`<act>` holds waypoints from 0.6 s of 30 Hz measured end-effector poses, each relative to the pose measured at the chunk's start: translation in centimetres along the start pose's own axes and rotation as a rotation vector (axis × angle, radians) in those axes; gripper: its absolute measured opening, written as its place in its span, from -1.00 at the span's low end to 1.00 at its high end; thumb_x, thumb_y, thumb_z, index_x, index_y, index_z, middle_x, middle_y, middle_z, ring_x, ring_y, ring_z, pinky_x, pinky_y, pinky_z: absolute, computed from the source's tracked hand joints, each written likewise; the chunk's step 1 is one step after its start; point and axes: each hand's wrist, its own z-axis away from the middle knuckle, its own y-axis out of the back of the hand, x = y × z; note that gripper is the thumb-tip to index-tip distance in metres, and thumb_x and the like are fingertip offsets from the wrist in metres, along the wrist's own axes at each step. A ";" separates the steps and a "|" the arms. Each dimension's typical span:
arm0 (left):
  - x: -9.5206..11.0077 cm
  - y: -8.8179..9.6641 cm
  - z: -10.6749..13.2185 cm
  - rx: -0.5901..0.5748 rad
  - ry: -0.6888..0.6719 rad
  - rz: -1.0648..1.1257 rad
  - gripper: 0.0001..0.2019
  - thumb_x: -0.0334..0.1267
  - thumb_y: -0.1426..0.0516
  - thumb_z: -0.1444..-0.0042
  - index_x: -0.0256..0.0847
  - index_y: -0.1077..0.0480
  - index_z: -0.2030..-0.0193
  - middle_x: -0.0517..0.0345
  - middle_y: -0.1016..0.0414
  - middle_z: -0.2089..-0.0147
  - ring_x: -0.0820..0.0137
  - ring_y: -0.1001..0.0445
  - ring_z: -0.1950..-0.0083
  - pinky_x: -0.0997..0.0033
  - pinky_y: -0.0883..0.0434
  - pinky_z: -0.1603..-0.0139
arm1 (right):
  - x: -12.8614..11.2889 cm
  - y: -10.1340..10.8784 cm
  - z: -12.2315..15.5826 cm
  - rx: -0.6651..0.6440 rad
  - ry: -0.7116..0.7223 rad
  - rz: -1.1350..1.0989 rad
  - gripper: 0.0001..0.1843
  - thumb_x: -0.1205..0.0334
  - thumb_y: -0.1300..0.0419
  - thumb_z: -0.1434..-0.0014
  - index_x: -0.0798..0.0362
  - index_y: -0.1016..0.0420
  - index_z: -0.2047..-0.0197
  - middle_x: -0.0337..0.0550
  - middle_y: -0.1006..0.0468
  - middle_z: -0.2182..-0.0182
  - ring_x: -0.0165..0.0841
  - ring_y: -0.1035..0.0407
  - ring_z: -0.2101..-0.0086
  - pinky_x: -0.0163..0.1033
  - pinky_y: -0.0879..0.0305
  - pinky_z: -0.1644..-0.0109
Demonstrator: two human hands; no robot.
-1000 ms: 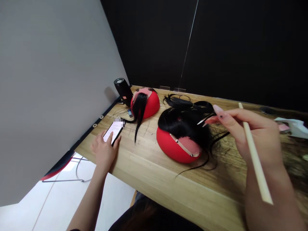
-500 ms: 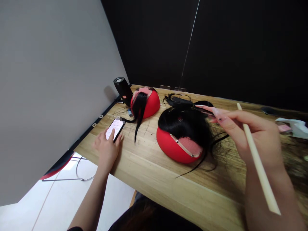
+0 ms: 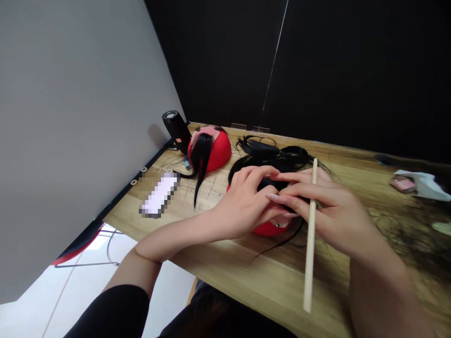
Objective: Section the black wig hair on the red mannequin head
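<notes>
Both hands meet over the near red dome (image 3: 267, 228), which is covered with black hair (image 3: 282, 159). My left hand (image 3: 246, 202) rests curled on the hair at the dome's left side, fingers bent onto it. My right hand (image 3: 327, 211) is closed round a long pale wooden stick (image 3: 310, 239) that runs up and down across its fingers, and its fingertips touch the hair by the left hand. Whether the left hand pinches strands is hidden.
A second red dome (image 3: 214, 150) with a black hair strand stands further back left, next to a black cylinder (image 3: 175, 124). A phone (image 3: 159, 197) lies on the wooden table (image 3: 246, 281) near the left edge. White and pink scraps (image 3: 419, 184) lie far right. A grey board (image 3: 70, 117) stands on the left.
My left hand has left the phone and moved right onto the near dome's hair. My right hand has come down and left to meet it, the stick swinging upright.
</notes>
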 end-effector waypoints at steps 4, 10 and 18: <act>0.2 -0.4 -0.8 0.005 0.001 0.085 -0.76 -0.15 -0.02 -0.35 -0.21 -0.45 0.12 -0.06 -0.27 -0.15 0.24 -0.24 -0.14 0.12 -0.30 -0.23 | -0.5 0.9 -0.3 0.139 -0.091 -0.105 -0.86 0.09 -0.28 -0.18 -0.17 -0.65 0.38 -0.25 -0.64 0.20 -0.21 -0.46 0.11 0.02 -0.30 -0.10; 0.6 0.2 -1.5 -0.034 0.002 0.407 -0.71 -0.25 -0.03 -0.35 -0.25 -0.44 0.38 -0.03 -0.36 -0.05 0.27 -0.30 -0.18 0.13 -0.27 -0.31 | -0.7 2.2 -0.9 0.331 -0.179 -0.731 -0.75 0.12 -0.32 -0.12 -0.01 -0.46 0.52 -0.17 -0.65 0.31 -0.21 -0.55 0.19 -0.05 -0.45 0.03; 1.4 1.6 -2.6 0.001 -0.031 0.799 -0.62 -0.32 0.03 -0.36 -0.25 -0.37 0.51 0.15 -0.38 -0.22 0.08 -0.12 -0.45 -0.05 -0.23 -0.38 | 0.1 1.6 -1.3 0.344 -0.352 -0.747 -0.69 0.02 -0.38 -0.05 0.07 -0.50 0.51 -0.26 -0.33 0.75 -0.51 -0.16 0.73 -0.38 0.04 0.69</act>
